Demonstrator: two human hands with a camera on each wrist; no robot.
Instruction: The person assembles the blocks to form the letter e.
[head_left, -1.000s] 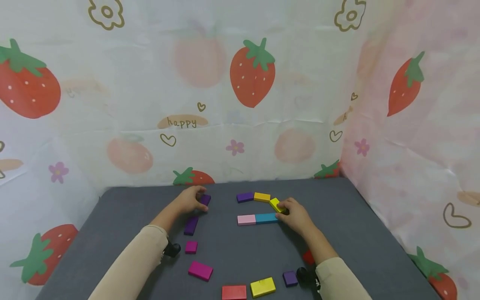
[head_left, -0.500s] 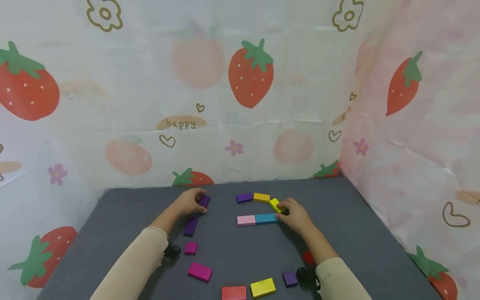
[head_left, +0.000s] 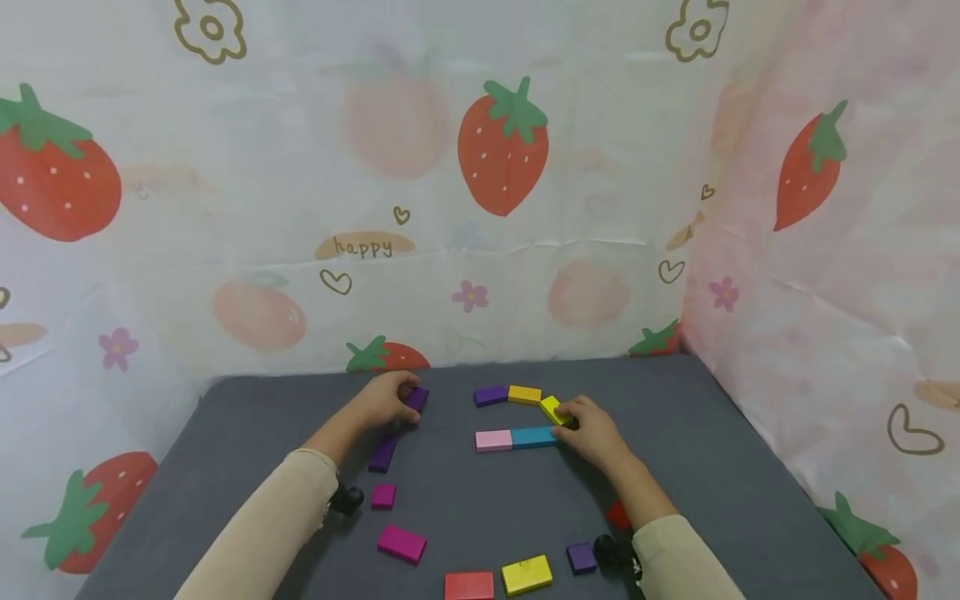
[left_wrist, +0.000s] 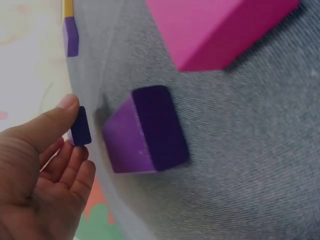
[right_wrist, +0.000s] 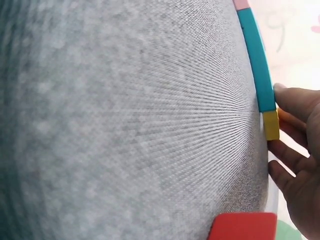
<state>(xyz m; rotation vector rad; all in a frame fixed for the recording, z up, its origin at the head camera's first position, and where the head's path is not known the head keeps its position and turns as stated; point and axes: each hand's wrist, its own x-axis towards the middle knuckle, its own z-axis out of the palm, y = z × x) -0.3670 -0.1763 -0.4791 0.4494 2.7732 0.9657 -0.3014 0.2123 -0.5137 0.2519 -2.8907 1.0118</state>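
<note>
The left hand has the far purple block pinched between its thumb and fingers, so they are only as far apart as the block is wide. That block sits at a slant near the back of the gray table, but I can't tell if it touches it. Another purple block lies near it, closer to us, then a small pink block and a bigger pink block

The right hand has its thumb and fingers bent around the near end of the slanted yellow block. Its thumb is right by the end of the blue block, which lies end to end with a light pink block. Behind them, the back yellow block touches the slanted one and also the back purple block, in a bent row

The right arm hides part of a red block. At the front are a bigger red block, a wide yellow block and a small purple block, with gaps between them
</note>
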